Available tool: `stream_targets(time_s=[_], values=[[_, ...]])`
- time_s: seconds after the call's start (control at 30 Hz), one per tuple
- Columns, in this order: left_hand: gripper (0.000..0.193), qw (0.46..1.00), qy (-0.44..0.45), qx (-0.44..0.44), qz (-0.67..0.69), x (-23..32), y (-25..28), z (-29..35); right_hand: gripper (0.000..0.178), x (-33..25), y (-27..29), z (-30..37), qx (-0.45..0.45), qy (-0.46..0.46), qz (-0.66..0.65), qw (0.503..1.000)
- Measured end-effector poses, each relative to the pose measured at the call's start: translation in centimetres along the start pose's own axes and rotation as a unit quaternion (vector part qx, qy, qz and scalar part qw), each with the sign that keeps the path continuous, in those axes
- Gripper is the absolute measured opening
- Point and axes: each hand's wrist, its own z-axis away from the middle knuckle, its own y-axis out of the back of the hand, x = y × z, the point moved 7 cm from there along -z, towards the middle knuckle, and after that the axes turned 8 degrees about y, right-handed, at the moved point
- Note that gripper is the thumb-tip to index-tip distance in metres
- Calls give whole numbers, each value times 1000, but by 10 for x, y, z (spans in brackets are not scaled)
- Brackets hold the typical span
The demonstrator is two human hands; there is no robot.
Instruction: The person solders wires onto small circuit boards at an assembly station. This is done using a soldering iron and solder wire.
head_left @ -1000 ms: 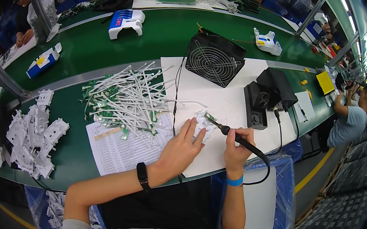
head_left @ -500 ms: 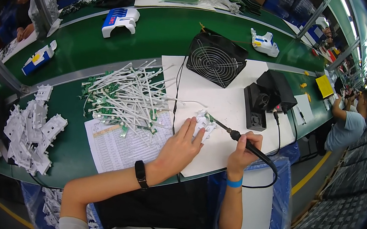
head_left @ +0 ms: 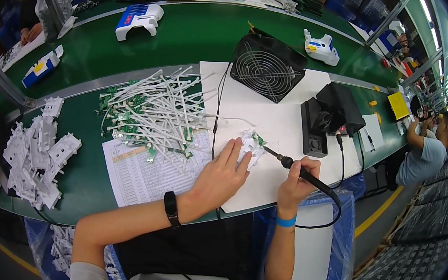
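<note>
Right grip: closed around the handle of a soldering iron. Metal shaft points up and left, away from the grip; its end is at or very near a small green circuit board. Contact at the tip too small to confirm.

Left grip: fingers extended, fingertips at the near-left edge of a white plastic part; cannot tell whether they pinch it or only rest on it. Part lies between the two grips, just beyond the left fingertips, on a white sheet. Board is at the part's upper right.

Left of and beyond the left grip: pile of white wires with green boards, partly over a printed paper. Farther left, a heap of white plastic parts on the green surface. Beyond both grips: black fan. Beyond and right of the right grip: black box.
</note>
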Motion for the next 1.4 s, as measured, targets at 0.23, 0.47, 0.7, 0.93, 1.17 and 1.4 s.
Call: stream_targets(time_s=[0.23, 0.47, 0.7, 0.93, 1.17, 1.4], values=[[41, 1000, 4, 4, 8, -2, 4, 1, 13, -2, -2, 1, -6, 5, 1, 1000], [43, 999, 5, -35, 16, -2, 1, 1, 15, -2, -3, 0, 0, 7, 4, 1000], [42, 1000, 6, -23, 15, -2, 2, 0, 14, -2, 10, 3, 37, 33, 18, 999], [42, 1000, -6, -11, -3, -3, -1, 1, 12, -35, 68, -22, 159, 127, 129, 971], [43, 1000, -7, -7, 7, -5, 1, 3, 13, 5, 71, -102, 118, 100, 173, 973], [43, 1000, -16, -1, 13, -3, -1, 4, 14, 63, 41, -122, -21, 33, 228, 973]])
